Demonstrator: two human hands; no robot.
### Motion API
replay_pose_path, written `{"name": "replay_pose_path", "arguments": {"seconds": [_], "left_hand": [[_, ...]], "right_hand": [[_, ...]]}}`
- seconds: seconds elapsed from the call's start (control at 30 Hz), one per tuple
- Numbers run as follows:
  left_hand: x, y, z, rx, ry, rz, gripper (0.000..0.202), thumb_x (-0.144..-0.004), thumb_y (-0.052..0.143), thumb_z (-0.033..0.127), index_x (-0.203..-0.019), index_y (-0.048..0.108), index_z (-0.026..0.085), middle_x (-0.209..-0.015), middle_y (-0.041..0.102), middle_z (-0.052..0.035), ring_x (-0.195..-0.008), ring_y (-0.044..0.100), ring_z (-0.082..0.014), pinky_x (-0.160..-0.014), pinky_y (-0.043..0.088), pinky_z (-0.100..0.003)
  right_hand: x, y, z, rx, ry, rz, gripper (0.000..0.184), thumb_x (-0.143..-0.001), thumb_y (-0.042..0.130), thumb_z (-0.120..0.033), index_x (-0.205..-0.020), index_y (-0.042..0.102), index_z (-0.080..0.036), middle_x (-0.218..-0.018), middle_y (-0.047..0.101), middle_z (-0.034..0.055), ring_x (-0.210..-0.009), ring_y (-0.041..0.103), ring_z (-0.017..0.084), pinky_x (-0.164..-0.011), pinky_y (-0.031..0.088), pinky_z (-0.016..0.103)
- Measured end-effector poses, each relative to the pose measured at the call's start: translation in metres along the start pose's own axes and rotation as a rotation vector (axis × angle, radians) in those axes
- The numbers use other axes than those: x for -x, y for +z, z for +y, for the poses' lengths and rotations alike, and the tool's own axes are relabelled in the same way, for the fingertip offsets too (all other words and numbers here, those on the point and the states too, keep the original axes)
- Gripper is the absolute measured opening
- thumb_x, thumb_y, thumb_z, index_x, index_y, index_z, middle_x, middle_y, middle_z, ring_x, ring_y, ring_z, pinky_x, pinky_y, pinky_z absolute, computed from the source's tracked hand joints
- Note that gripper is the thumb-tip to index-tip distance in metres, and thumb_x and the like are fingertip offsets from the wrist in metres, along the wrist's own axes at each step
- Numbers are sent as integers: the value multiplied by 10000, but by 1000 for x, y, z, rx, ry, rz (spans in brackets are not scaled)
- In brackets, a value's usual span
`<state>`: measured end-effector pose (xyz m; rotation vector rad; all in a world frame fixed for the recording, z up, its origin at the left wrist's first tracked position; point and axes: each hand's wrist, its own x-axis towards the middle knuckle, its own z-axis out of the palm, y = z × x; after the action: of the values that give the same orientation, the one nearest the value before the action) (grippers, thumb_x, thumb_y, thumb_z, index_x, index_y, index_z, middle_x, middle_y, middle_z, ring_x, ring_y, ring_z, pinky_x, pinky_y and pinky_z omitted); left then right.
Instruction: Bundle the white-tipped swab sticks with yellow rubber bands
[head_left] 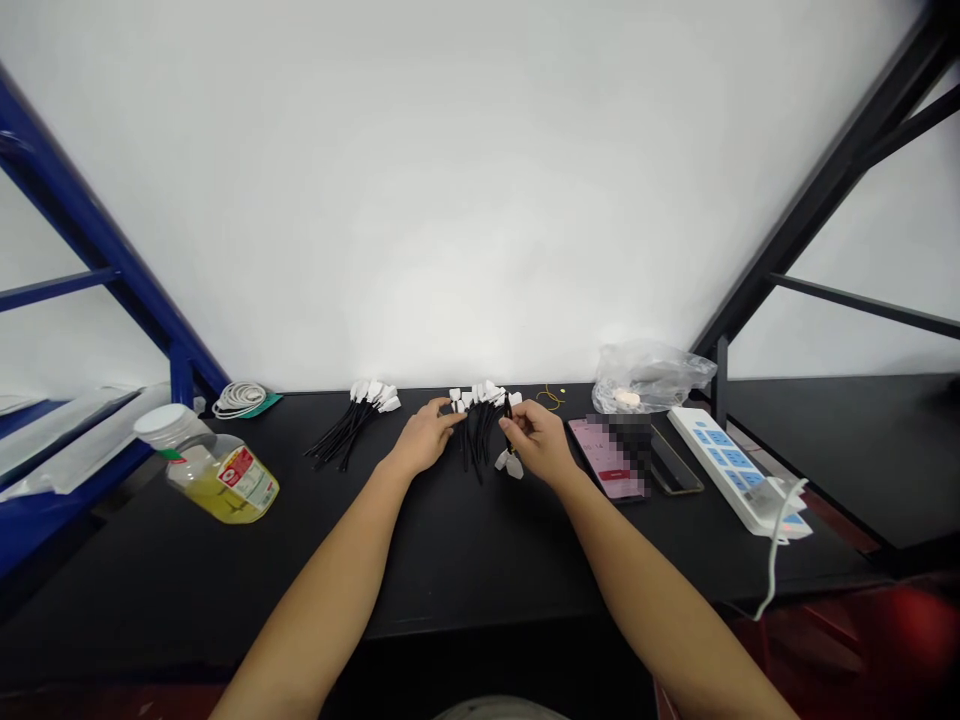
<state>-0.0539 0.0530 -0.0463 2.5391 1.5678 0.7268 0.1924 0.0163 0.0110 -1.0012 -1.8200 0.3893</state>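
Note:
Two bunches of short black cables with white ends lie near the wall. My left hand [425, 437] rests palm down at the left side of the middle bunch [480, 425], its fingers stretched and apart, the tips at the white ends. At the right side of that bunch, my right hand [538, 440] is closed in a pinch on a short black cable [509, 412]. White end pieces [510, 464] hang below its fingertips. The other bunch [352, 425] lies farther left, apart from both hands.
On the left stand a jar [225, 475] of yellow liquid and a coiled white cable [241, 399]. To the right lie a lit phone [602, 455], a second dark phone [675, 462], a clear plastic bag [652, 378] and a white power strip [739, 470]. A yellow band [551, 398] lies by the wall.

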Motion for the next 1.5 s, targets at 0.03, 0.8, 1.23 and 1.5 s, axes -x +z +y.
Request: {"name": "replay_pose_path", "arguments": {"seconds": [0.03, 0.8, 1.23, 1.5], "left_hand": [[-1, 1, 3, -16, 17, 3, 386, -910, 585, 168, -1257, 685, 304, -1379, 547, -92, -1093, 611, -247, -972, 500, -435], [1, -6, 92, 727, -32, 315, 237, -895, 656, 397, -843, 722, 175, -779, 704, -19, -638, 607, -118, -607, 484, -229], [0, -20, 66, 512, 60, -23, 224, -917, 618, 382, -957, 783, 235, -814, 737, -3, -700, 640, -140, -663, 489, -239], [4, -17, 23, 152, 88, -90, 450, -796, 527, 38, -1091, 767, 278, -1327, 582, -81, -1179, 611, -251, -1015, 518, -394]], "right_hand": [[0, 1, 1, 12, 3, -15, 159, -878, 589, -300, -759, 534, -210, -688, 503, -17, -605, 455, 132, -579, 373, 262], [2, -2, 4, -118, 12, -176, 92, -857, 545, -195, -912, 619, -199, -720, 548, -18, -628, 491, 131, -614, 409, 257], [1, 0, 4, -51, -17, -216, 151, -988, 448, -299, -945, 557, -204, -869, 590, 32, -786, 546, 174, -757, 444, 311], [-1, -1, 7, 38, 35, -156, 153, -980, 416, -296, -885, 510, -221, -776, 558, 11, -703, 535, 182, -673, 405, 290]]}}
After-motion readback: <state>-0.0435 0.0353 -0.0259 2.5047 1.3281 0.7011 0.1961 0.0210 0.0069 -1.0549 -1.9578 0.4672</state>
